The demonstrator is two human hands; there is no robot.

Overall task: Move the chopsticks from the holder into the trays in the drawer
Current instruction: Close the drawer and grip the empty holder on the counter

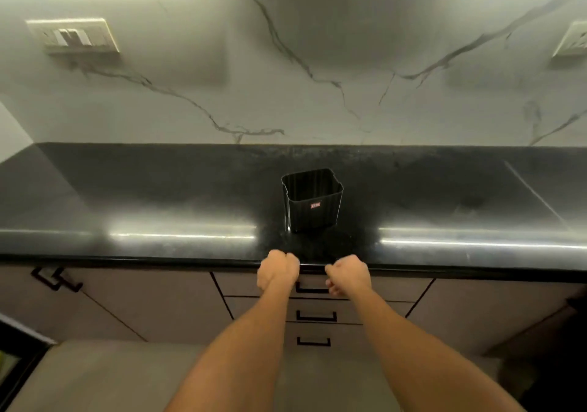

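Black ribbed holder (313,202) upright at centre frame, on the dark counter (158,195) near its front edge. No chopsticks visible inside from this angle; looks empty, so probably already moved, though the bottom stays hidden. Small red label on the front wall, lettering too small to read. Likely thin plastic: light, stiff, easy to tip, best gripped around the upper walls.

Top drawer (313,286) just below centre, shut or nearly so, trays unseen. Left hand (278,270) curled into a loose fist against the counter edge, pinching nothing visible. Right hand (347,275) curled too, fingers tucked by the right end of the black handle (313,291); contact impossible to confirm. Probably the closing step.
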